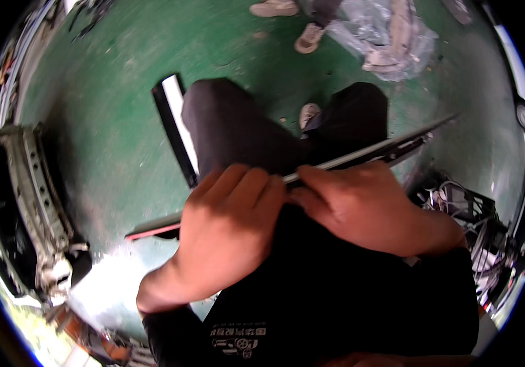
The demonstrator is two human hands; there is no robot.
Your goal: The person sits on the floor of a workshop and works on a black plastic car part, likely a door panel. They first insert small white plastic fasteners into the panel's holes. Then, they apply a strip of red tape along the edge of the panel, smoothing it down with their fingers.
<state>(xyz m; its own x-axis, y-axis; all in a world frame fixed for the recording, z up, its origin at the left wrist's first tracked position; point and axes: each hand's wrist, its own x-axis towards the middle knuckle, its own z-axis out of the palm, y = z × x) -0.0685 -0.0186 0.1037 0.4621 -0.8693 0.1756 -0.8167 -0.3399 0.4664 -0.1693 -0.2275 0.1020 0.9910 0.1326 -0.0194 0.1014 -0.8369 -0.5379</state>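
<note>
Both hands are closed on a long, narrow dark trim strip (360, 154) with a pale upper edge, held across my lap. My left hand (229, 223) wraps over it left of the middle, knuckles up. Close beside it, my right hand (357, 199) pinches the strip between thumb and fingers. The strip slants up to the far right, where its tip is blurred. A reddish end (152, 231) sticks out left of my left hand; whether it belongs to the same piece is hidden by that hand. My fingers hide the strip's middle.
A black and white long piece (175, 128) lies beside my left knee. At far left stands a large vehicle frame part (33, 196). Ahead are another person's shoes (309, 38) and clear plastic wrapping (391, 43). Tangled cables (458, 199) lie at right, near a white car (522, 113).
</note>
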